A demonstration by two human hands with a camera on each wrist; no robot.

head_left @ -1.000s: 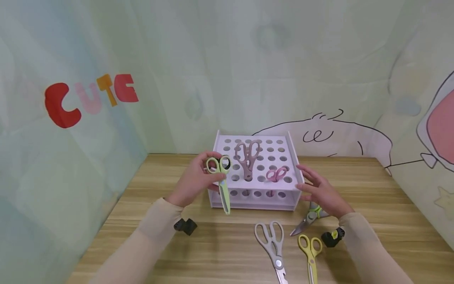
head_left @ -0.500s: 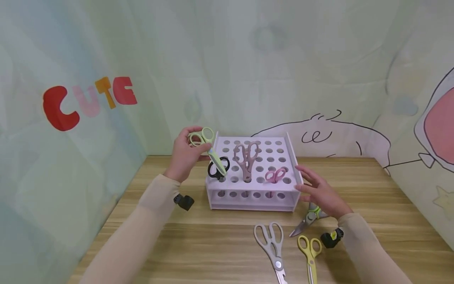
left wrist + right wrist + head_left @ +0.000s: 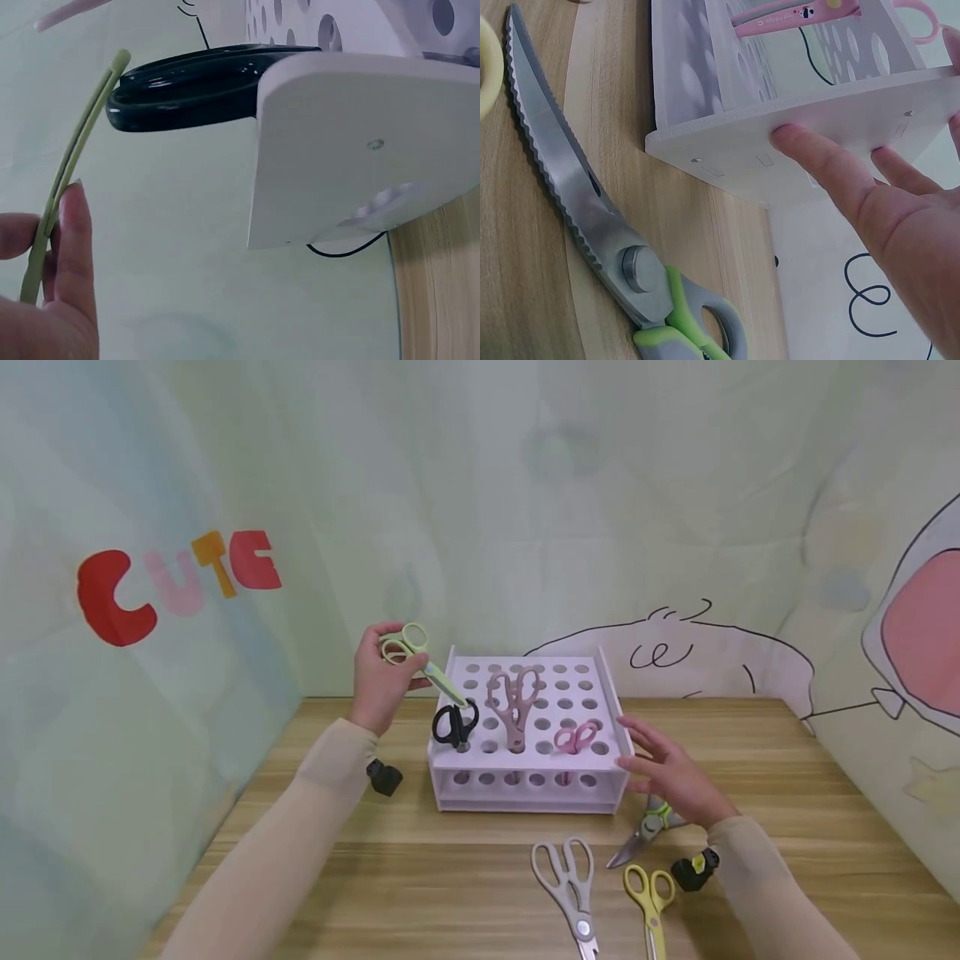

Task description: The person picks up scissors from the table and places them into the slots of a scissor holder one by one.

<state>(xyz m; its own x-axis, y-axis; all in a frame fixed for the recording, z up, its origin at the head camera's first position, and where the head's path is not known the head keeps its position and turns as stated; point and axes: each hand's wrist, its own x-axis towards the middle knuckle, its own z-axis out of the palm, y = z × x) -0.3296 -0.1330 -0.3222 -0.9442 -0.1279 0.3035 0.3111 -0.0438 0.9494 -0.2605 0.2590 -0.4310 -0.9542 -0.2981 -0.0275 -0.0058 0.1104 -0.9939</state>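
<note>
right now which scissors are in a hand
The light green scissors, pinched in the left hand; the others stand in the white rack or lie on the table.

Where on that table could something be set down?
Bare tabletop lies between the left sleeve and gray scissors, before the white rack, and between the right hand and right backdrop. It's crowded where the gray scissors, yellow scissors and green-gray shears cluster.

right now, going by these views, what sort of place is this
Probably a small staged tabletop work area: a wood-grain table hemmed in by wrinkled, cartoon-printed backdrops, with a white holed rack of scissors on it.
</note>
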